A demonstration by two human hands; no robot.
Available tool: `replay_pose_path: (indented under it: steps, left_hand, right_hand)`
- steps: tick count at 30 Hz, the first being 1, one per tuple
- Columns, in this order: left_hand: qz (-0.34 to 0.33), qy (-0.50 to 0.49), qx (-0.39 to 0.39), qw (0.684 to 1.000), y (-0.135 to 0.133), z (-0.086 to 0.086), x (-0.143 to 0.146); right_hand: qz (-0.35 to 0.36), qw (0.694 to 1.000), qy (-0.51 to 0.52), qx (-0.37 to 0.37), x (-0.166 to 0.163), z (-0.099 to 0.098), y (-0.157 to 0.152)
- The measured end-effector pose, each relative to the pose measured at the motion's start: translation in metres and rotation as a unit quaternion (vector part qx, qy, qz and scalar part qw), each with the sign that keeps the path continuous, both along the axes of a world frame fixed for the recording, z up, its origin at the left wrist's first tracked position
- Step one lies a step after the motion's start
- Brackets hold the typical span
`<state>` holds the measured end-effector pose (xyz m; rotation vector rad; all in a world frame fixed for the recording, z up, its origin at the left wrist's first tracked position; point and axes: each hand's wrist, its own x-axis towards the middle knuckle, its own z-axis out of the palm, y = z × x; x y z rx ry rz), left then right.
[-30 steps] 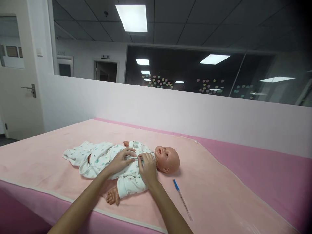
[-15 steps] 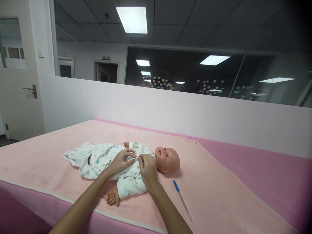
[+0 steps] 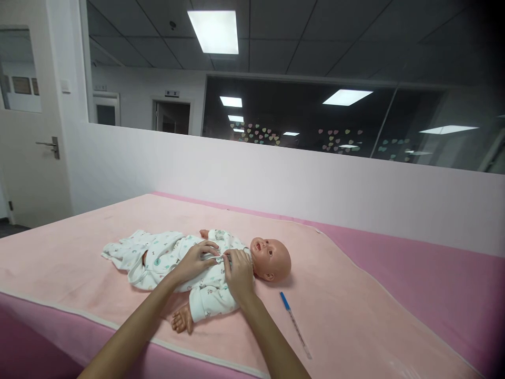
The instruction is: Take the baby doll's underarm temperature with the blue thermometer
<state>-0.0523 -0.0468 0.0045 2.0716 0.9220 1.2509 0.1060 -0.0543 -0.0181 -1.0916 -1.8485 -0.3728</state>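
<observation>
A baby doll (image 3: 276, 259) lies on its back with its head to the right, dressed in a white patterned outfit (image 3: 161, 252). On the doll's chest, my left hand (image 3: 199, 259) pinches the front of the outfit with bent fingers. Close beside it, nearer the doll's neck, my right hand (image 3: 239, 267) pinches the same cloth, its fingertips almost meeting those of the left. A thin white strip of fabric shows between the two hands; what exactly the fingertips grip is too small to make out. One doll hand (image 3: 182, 319) sticks out of the near sleeve.
A thermometer-like stick with a blue cap (image 3: 284, 301) lies right of the doll's near arm. Under everything spreads a light pink mat (image 3: 355, 316) on a darker pink padded surface (image 3: 434, 268). Behind stands a low white wall (image 3: 276, 179) with glass above; a door (image 3: 31, 158) is at left.
My fingertips have shifted very slightly at the doll's chest, and a bit more of the white strip shows between them. The doll and the capped stick stay where they were.
</observation>
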Motion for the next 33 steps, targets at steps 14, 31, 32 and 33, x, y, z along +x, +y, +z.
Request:
replay_pose_path:
  steps: [14,31,32,33]
  left_hand:
    - [-0.028,0.000,-0.022,0.999,-0.001,0.000,0.001]
    - [0.258,0.162,0.187,0.934,0.003,-0.011,-0.013]
    - [0.267,0.174,0.199,0.927,0.003,-0.013,-0.017]
    - [0.269,0.181,0.204,0.924,0.002,-0.014,-0.021]
  right_hand:
    - [0.009,1.000,0.014,-0.019,0.000,0.001,-0.002]
    - [0.009,1.000,0.014,-0.008,0.001,0.001,-0.002]
    - [0.010,1.000,0.015,-0.004,0.001,0.002,-0.003]
    - [0.012,1.000,0.017,-0.002,0.001,0.002,-0.003]
